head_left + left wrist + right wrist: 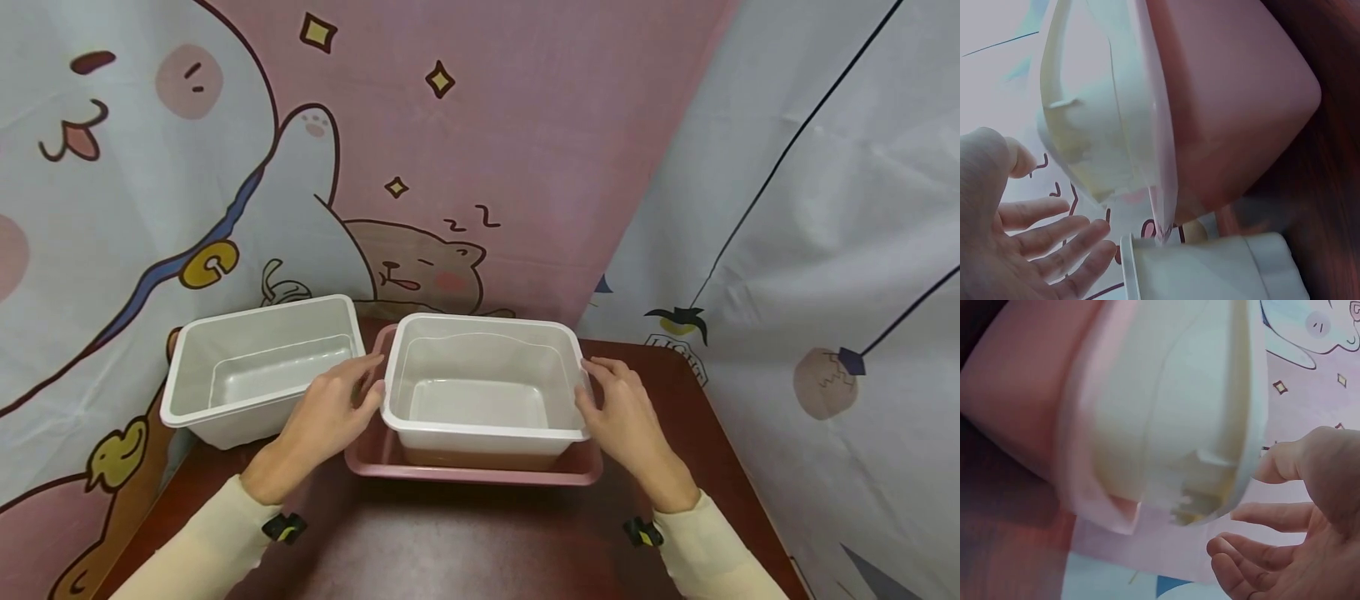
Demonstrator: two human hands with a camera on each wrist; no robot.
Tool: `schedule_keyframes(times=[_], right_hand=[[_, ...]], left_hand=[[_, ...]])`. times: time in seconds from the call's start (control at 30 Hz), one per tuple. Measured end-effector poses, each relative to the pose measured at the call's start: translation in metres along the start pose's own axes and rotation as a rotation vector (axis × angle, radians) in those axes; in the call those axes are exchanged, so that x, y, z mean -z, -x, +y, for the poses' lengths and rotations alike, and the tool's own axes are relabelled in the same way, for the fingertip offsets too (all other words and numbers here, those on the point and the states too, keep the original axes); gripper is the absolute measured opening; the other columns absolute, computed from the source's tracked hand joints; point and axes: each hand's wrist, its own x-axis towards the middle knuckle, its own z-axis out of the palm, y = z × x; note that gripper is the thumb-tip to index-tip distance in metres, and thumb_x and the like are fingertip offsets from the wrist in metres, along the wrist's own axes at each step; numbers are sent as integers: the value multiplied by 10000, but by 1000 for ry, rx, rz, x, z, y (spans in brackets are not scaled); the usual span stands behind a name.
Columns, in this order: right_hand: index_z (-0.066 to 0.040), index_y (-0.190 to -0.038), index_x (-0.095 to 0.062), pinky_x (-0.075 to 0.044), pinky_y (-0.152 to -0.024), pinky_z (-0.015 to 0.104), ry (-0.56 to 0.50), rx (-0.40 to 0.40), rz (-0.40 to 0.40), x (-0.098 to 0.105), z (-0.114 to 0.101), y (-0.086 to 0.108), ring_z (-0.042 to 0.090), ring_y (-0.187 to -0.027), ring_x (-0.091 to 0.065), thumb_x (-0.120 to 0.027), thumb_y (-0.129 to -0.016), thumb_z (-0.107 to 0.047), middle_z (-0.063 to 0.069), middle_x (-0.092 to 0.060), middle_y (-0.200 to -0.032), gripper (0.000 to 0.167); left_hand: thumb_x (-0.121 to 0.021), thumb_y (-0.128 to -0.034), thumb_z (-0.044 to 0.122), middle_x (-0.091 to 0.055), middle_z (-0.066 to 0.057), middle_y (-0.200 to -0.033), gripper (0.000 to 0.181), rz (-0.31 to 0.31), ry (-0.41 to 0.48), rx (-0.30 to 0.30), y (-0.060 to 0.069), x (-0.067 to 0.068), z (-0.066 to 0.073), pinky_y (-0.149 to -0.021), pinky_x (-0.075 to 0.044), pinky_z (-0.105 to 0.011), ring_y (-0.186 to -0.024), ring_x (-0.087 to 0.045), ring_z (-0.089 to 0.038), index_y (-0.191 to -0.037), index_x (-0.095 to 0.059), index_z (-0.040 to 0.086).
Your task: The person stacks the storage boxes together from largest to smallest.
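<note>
A white rectangular bin (480,432) sits inside a pink bin (472,476), its rim standing higher than the pink one. My left hand (322,421) is beside its left end, fingers extended and spread. At the opposite end is my right hand (626,421), thumb and fingers apart near the rim. In the left wrist view the left hand (991,231) is clear of the white bin (1094,94). The right wrist view has the right hand (1329,512) with loosely bent fingers, its thumb close to the white rim (1259,394); contact there I cannot tell.
Another white bin (247,417) stands on the left of the dark red-brown table (465,542), close to the pink bin and my left hand. A cartoon-printed cloth (525,150) hangs behind the table and along its sides.
</note>
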Motion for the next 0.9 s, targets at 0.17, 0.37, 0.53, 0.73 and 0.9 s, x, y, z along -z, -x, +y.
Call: schedule_keyframes(times=[0.17, 0.37, 0.53, 0.73, 0.9], right_hand=[[60, -1512, -732, -548, -1179, 777, -29, 49, 13, 7, -10, -7, 563, -1440, -638, -751, -1095, -145, 329, -664, -1589, 465], [37, -1518, -738, -549, -1186, 770, -64, 86, -5, 15, -25, -15, 541, -1438, -653, -742, -1106, -165, 308, -681, -1580, 459], [13, -1535, -733, -578, -1152, 748, -82, 111, 1, 18, -41, -22, 511, -1381, -709, -745, -1108, -169, 301, -689, -1575, 464], [-13, -1554, -725, -628, -1072, 688, -108, 150, 9, 15, -60, -33, 448, -1286, -769, -753, -1105, -173, 272, -707, -1559, 477], [-31, -1559, -723, -660, -1042, 634, -160, 169, -12, 9, -76, -40, 424, -1297, -774, -752, -1107, -184, 229, -715, -1558, 479]], left_hand=[[-741, -1100, 194, -791, -210, -1496, 426, 41, -10, -1, 2, 8, -6, -1163, -603, -656, -1387, -770, -444, -1486, -771, 15], [-750, -1082, 157, -824, -204, -1429, 377, 113, -13, -15, 4, 19, -14, -1101, -622, -666, -1316, -803, -438, -1429, -812, 24], [-745, -1083, 141, -824, -221, -1419, 351, 154, -23, 1, 6, 27, -18, -1044, -628, -684, -1250, -816, -456, -1410, -829, 43], [-737, -1091, 153, -842, -218, -1347, 339, 184, -56, 14, 8, 35, -27, -941, -635, -671, -1128, -827, -439, -1398, -830, 45], [-732, -1091, 151, -843, -244, -1320, 339, 212, -79, 34, 11, 43, -34, -864, -626, -670, -1060, -829, -452, -1396, -827, 38]])
